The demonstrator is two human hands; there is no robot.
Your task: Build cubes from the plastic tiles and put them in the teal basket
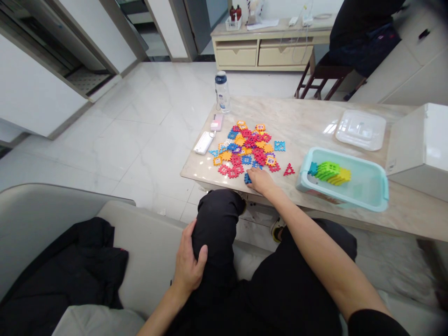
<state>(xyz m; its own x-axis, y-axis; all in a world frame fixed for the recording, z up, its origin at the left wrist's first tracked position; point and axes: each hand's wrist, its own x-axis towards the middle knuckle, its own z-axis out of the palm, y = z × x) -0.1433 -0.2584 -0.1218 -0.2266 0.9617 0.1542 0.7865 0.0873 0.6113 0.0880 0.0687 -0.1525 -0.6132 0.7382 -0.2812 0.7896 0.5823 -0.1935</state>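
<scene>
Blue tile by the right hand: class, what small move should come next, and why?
Probably lift the blue tile into the tub: the right hand is touching it, and green and yellow tiles stand stacked in that tub.

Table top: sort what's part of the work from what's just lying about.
Part of the work: right hand, blue tile, tile pile, teal tub, stacked tiles.

Lying about: water bottle, white gadget, pink case, clear lid.
</scene>
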